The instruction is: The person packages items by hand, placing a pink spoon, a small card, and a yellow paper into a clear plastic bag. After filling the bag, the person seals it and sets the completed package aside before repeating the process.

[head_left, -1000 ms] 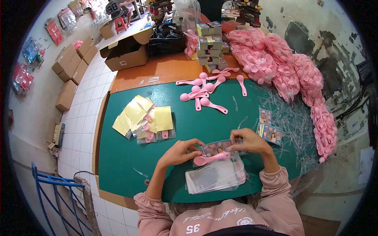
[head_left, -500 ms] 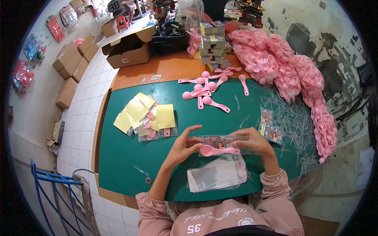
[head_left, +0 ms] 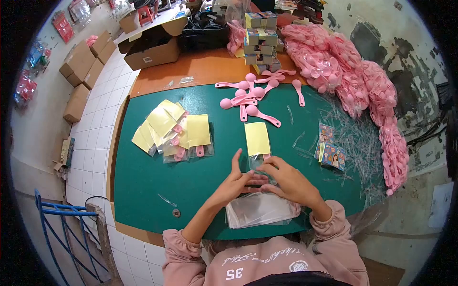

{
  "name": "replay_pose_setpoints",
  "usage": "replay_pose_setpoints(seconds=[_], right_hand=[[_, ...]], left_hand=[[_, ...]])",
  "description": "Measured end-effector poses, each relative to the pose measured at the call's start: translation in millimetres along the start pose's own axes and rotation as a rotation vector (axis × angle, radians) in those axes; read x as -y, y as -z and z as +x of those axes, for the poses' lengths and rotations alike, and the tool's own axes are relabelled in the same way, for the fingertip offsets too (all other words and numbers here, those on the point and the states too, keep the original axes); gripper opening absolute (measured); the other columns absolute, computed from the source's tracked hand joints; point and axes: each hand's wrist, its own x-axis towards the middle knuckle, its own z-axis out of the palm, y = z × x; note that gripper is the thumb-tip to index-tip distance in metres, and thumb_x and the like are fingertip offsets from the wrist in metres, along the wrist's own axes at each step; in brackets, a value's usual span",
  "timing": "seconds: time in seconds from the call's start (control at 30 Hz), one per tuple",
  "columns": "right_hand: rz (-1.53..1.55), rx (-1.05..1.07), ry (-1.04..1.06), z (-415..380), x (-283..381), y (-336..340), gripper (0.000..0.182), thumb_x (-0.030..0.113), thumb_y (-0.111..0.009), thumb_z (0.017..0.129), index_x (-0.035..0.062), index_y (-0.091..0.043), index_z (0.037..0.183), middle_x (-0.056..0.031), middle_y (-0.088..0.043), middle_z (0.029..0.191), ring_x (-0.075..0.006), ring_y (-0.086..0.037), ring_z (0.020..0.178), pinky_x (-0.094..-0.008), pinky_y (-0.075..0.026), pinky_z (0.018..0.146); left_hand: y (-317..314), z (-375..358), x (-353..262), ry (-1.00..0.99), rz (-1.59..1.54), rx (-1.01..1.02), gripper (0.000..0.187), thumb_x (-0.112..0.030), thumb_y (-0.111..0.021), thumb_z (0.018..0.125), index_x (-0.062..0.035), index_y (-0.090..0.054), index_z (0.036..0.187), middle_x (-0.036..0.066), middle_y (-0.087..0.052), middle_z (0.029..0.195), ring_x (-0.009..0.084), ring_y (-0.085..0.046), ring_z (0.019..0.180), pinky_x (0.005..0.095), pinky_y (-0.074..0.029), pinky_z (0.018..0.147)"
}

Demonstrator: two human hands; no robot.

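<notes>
A clear plastic bag (head_left: 255, 163) with a yellow card (head_left: 257, 139) and a pink spoon inside points away from me, yellow side up. Only a bit of the spoon's handle (head_left: 266, 156) shows beside the card. My right hand (head_left: 288, 181) has its bent fingers on the bag's near end. My left hand (head_left: 236, 183) is beside that end, index finger raised and the other fingers stretched toward my right hand. Below both hands lies a stack of clear plastic bags (head_left: 262, 209). Whether the filled bag rests on the green mat (head_left: 157, 186) is hard to tell.
Filled bags with yellow cards (head_left: 198, 131) are piled at left. Loose pink spoons (head_left: 260, 114) lie at the back, near stacked cards (head_left: 261, 38). On the right are printed cards (head_left: 332, 156), clear plastic strips (head_left: 358, 148) and large bags of pink spoons (head_left: 341, 78).
The filled bag has been turned from spoon side up and crosswise to yellow side up and lengthwise, farther from me. Both hands have come together at its near end.
</notes>
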Motion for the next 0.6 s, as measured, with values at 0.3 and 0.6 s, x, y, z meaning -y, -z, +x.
replay_pose_setpoints(seconds=[0.3, 0.6], right_hand=[[-0.020, -0.030, 0.060, 7.7, -9.0, -30.0, 0.020, 0.009, -0.062, 0.071, 0.0025, -0.051, 0.086, -0.0127, -0.047, 0.087, -0.0293, -0.050, 0.083, -0.0384, -0.043, 0.072], [-0.109, -0.011, 0.191, 10.9, -7.7, -37.7, 0.018, 0.009, -0.062, 0.072, 0.0014, -0.050, 0.082, -0.0113, -0.046, 0.083, -0.0275, -0.050, 0.080, -0.0361, -0.043, 0.070]], left_hand=[[13.6, -2.2, 8.5, 0.011, 0.209, -0.015, 0.061, -0.004, -0.035, 0.091, -0.0153, 0.002, 0.139, 0.019, -0.056, 0.100, 0.0245, -0.059, 0.091, 0.0353, -0.050, 0.082], [17.1, 0.9, 5.1, -0.012, 0.120, -0.048, 0.058, -0.001, -0.043, 0.088, -0.0119, -0.015, 0.138, 0.012, -0.058, 0.089, 0.0162, -0.061, 0.078, 0.0270, -0.051, 0.070]])
